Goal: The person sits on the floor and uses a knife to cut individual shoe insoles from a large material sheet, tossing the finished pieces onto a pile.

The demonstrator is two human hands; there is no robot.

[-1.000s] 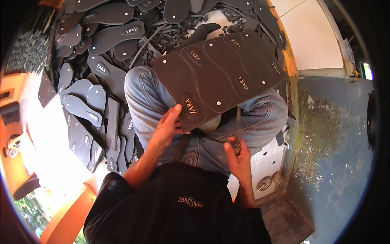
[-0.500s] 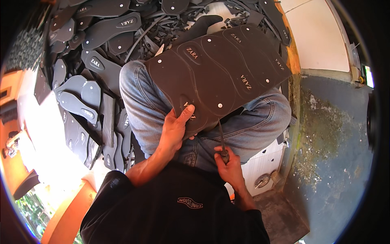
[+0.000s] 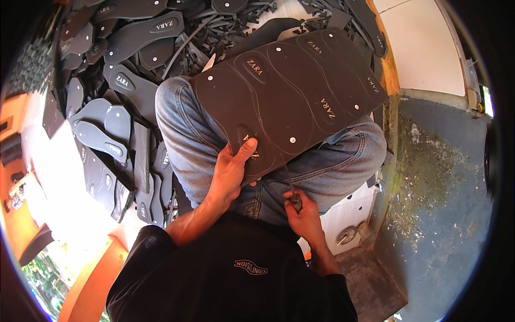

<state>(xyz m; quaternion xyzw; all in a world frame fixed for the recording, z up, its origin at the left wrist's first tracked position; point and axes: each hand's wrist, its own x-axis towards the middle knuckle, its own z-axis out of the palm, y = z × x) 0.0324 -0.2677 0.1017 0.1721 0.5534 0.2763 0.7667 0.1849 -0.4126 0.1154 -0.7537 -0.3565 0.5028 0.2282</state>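
A dark grey foam sheet, printed with several sandal-sole outlines, lies tilted across my lap. My left hand grips its near left corner, thumb on top and fingers curled underneath. In my right hand is a knife with a thin, narrow blade, its handle wrapped by my fingers. The blade points away from me, and its tip meets the sheet's near edge between two outlines, just right of my left thumb. Whether the tip has gone through the foam is too fine to see.
My crossed legs in blue jeans support the sheet. Cut foam soles are heaped at the left and far left, with small foam scraps at the back. A stained blue-grey floor and a dark slab lie to the right.
The knife tip has shifted slightly left, in over the sheet's near edge. The sheet has moved a little, while my left hand keeps its hold.
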